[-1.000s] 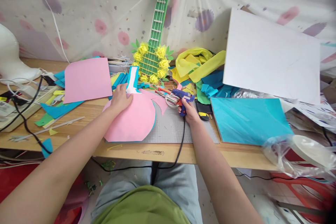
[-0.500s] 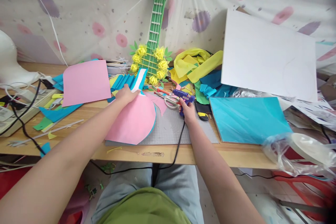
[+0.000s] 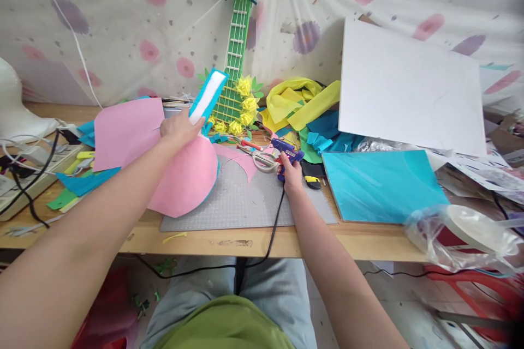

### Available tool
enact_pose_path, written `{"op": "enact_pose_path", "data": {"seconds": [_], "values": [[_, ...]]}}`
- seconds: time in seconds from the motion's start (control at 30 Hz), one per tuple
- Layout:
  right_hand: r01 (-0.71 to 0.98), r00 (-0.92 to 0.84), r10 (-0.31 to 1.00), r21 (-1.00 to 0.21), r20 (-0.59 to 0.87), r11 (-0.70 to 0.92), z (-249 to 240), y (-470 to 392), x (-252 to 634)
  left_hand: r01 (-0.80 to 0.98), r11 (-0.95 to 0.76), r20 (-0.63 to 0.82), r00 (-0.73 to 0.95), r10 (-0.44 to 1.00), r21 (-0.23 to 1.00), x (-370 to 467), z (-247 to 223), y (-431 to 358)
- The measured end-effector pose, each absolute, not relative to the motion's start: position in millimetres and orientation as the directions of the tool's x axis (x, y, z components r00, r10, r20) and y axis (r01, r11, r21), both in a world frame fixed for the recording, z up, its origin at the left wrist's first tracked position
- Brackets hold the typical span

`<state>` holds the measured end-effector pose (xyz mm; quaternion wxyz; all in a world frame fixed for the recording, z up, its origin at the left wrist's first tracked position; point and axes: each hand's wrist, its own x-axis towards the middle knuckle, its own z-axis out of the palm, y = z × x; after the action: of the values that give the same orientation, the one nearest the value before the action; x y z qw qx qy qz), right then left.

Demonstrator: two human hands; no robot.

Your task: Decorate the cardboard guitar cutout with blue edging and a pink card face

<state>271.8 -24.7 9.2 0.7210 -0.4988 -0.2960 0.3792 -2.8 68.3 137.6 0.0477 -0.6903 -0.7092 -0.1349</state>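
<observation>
My left hand (image 3: 181, 125) grips a rounded pink paper cutout (image 3: 188, 177) where its narrow blue-and-white strip (image 3: 208, 96) joins the body. A blue edge shows along the cutout's right side; part of it is hidden under my forearm. In my right hand (image 3: 291, 173) is a purple hot glue gun (image 3: 287, 148), its nozzle pointing left and its black cord trailing down over the desk edge. Just left of the gun lie scissors (image 3: 265, 162) and a pink paper offcut (image 3: 239, 163). Close by on the right sits a black-and-yellow tape measure (image 3: 313, 181).
A grey cutting mat (image 3: 245, 202) lies on the wooden desk. Behind it stands a green paper guitar (image 3: 235, 57) with yellow roses. To the right are a blue board (image 3: 385, 185), a white board (image 3: 411, 87) and bagged tape (image 3: 462, 234). A power strip (image 3: 36, 185) is at left.
My left hand has moved left and slightly up with the pink cutout, baring more of the mat. The strip now points more upward. My right hand stays about in place with the glue gun.
</observation>
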Motion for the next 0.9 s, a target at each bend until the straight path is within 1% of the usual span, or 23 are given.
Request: {"op": "enact_pose_path", "data": {"seconds": [0.1,0.17,0.2,0.27,0.33,0.43,0.53,0.63,0.73,0.8,0.9], "values": [[-0.249,0.629,0.777,-0.936,0.040,0.250,11,-25,274,0.975,-0.222,0.178,0.215,0.960,0.021,14,141,76],[-0.231,0.695,0.718,-0.934,0.036,0.271,10,-24,277,0.918,-0.393,0.132,0.396,0.909,-0.050,35,132,79],[-0.214,0.726,0.687,-0.935,0.040,0.281,8,-23,279,0.883,-0.463,0.129,0.469,0.874,-0.072,46,125,80],[-0.170,0.776,0.629,-0.940,0.059,0.297,5,-21,283,0.821,-0.567,0.105,0.570,0.815,-0.064,69,110,79],[-0.110,0.809,0.581,-0.946,0.094,0.306,1,-19,289,0.788,-0.615,0.124,0.612,0.781,-0.010,88,97,77],[-0.030,0.844,0.517,-0.950,0.143,0.312,0,-18,295,0.784,-0.618,0.146,0.605,0.783,0.065,103,81,76],[-0.036,0.868,0.484,-0.960,0.108,0.279,4,-21,296,0.811,-0.574,0.171,0.553,0.816,0.116,103,70,81],[-0.068,0.839,0.540,-0.971,0.068,0.229,10,-25,289,0.837,-0.519,0.222,0.481,0.848,0.173,96,62,85],[-0.047,0.755,0.647,-0.976,0.105,0.213,13,-27,282,0.840,-0.498,0.282,0.435,0.855,0.216,81,59,81],[-0.040,0.673,0.729,-0.979,0.123,0.201,15,-29,279,0.817,-0.517,0.306,0.438,0.845,0.257,67,61,73],[-0.038,0.515,0.849,-0.986,0.118,0.160,18,-35,276,0.746,-0.581,0.287,0.507,0.813,0.326,39,65,55]]}}
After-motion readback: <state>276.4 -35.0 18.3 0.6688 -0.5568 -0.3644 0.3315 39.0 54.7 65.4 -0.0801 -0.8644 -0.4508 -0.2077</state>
